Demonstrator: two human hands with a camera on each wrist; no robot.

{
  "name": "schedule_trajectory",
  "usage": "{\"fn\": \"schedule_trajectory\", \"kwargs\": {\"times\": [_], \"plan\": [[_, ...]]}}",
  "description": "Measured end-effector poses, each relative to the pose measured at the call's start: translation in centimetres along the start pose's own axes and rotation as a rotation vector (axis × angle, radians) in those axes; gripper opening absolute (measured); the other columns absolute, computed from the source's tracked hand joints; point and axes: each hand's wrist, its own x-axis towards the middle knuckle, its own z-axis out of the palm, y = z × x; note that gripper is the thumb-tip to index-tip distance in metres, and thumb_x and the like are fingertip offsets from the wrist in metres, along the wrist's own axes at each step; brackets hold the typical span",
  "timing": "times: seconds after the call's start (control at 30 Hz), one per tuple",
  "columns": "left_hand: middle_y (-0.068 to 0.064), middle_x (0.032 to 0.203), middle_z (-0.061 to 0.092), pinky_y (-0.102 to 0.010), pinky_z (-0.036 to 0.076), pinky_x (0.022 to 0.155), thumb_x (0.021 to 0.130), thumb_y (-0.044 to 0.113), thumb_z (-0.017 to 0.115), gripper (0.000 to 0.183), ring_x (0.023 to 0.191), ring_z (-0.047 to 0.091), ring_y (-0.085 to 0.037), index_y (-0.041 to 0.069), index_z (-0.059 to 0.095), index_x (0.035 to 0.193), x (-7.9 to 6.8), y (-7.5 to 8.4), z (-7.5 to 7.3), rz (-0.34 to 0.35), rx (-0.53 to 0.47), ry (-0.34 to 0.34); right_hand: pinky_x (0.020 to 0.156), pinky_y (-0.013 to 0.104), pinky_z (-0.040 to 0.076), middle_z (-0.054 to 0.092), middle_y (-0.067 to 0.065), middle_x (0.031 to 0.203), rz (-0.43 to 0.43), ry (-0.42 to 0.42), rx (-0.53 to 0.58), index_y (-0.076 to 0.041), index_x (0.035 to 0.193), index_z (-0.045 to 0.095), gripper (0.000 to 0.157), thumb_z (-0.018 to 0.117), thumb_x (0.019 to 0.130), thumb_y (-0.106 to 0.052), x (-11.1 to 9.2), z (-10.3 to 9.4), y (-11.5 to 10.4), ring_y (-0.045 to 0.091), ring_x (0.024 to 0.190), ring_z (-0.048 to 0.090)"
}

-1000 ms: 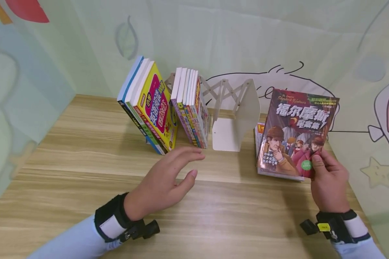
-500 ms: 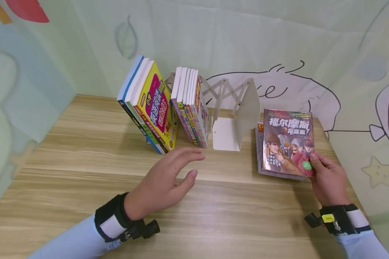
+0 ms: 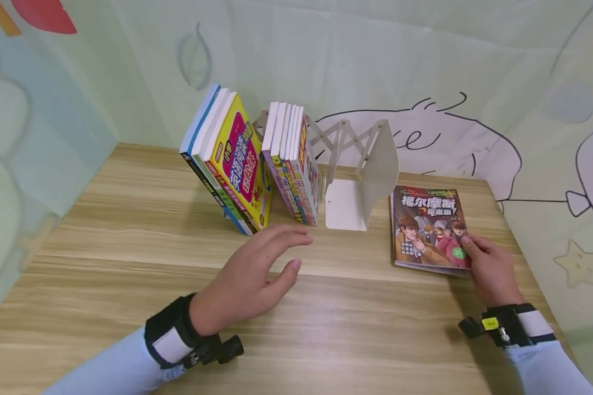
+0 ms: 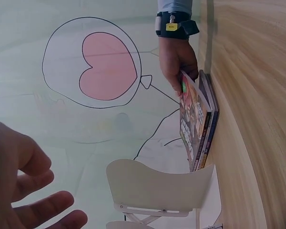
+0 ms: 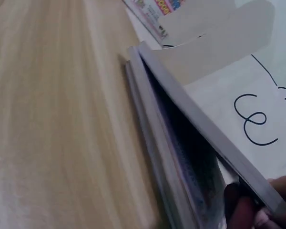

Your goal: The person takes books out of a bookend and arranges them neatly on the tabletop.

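Note:
In the head view my right hand (image 3: 494, 274) pinches the lower right corner of a paperback book (image 3: 427, 227), thumb on its dark illustrated cover. The right wrist view shows this book (image 5: 207, 126) tilted, its far edge down on the books (image 5: 155, 133) lying flat beneath it. Its held side is raised, leaving a wedge-shaped gap. From the left wrist, the same book (image 4: 193, 121) leans over the low pile. My left hand (image 3: 252, 280) is held above the table's middle, fingers relaxed and holding nothing.
A white expanding book rack (image 3: 381, 159) stands at the back, left of the pile. Thick books, including a yellow one (image 3: 242, 159), lean at its left end. Several slim books (image 3: 296, 170) stand beside them. Printed cloth walls (image 3: 573, 285) border the wooden table (image 3: 336, 334).
My right hand has lowered the paperback from above the pile and shifted it left, so it now lines up over the books beneath. The left hand has stayed still.

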Motion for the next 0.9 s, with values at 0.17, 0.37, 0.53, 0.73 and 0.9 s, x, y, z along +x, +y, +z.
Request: {"fn": "schedule_trajectory", "kwargs": {"times": [0.17,0.37,0.53,0.73,0.9], "plan": [[-0.004,0.141,0.057,-0.043,0.046,0.110,0.098,0.016,0.060,0.035,0.132,0.053,-0.019,0.011,0.061,0.133,0.0,-0.1,0.1,0.025,0.004,0.015,0.091,0.020,0.050,0.038,0.023,0.156,-0.107,-0.051,-0.234,-0.010,0.157,0.030,0.073,0.053,0.100,-0.051,-0.3,-0.3,-0.2,0.030,0.133,0.041],[-0.002,0.140,0.058,-0.041,0.046,0.109,0.098,0.017,0.060,0.034,0.132,0.053,-0.017,0.011,0.062,0.132,-0.1,-0.2,0.3,0.015,0.011,0.013,0.105,0.059,0.042,0.035,0.035,0.153,-0.253,-0.116,-0.352,0.003,0.157,0.019,0.075,0.052,0.103,-0.037,-0.7,0.0,-0.1,0.042,0.132,0.041],[-0.003,0.141,0.057,-0.042,0.046,0.109,0.098,0.018,0.060,0.035,0.132,0.052,-0.018,0.011,0.061,0.132,-0.2,-0.2,0.3,0.003,0.011,0.001,0.100,0.054,0.047,0.032,0.035,0.154,-0.214,-0.102,-0.349,0.003,0.158,0.015,0.077,0.052,0.103,-0.035,-1.1,0.0,-0.1,0.046,0.132,0.042],[-0.003,0.141,0.057,-0.042,0.046,0.110,0.098,0.019,0.059,0.036,0.132,0.052,-0.018,0.011,0.061,0.133,-0.1,-0.3,0.2,0.000,0.027,-0.001,0.110,0.061,0.036,0.033,0.024,0.156,-0.168,0.033,-0.161,-0.006,0.158,0.021,0.071,0.052,0.102,-0.035,-2.1,0.7,-1.1,0.043,0.138,0.034],[-0.002,0.143,0.056,-0.043,0.044,0.111,0.099,0.020,0.059,0.037,0.134,0.050,-0.019,0.011,0.059,0.134,0.0,-0.4,0.1,-0.017,0.021,-0.019,0.103,0.035,0.043,0.048,0.021,0.143,-0.426,0.005,-0.202,-0.005,0.153,0.032,0.060,0.056,0.102,-0.028,-4.8,1.9,-2.3,0.032,0.126,0.047]]}}
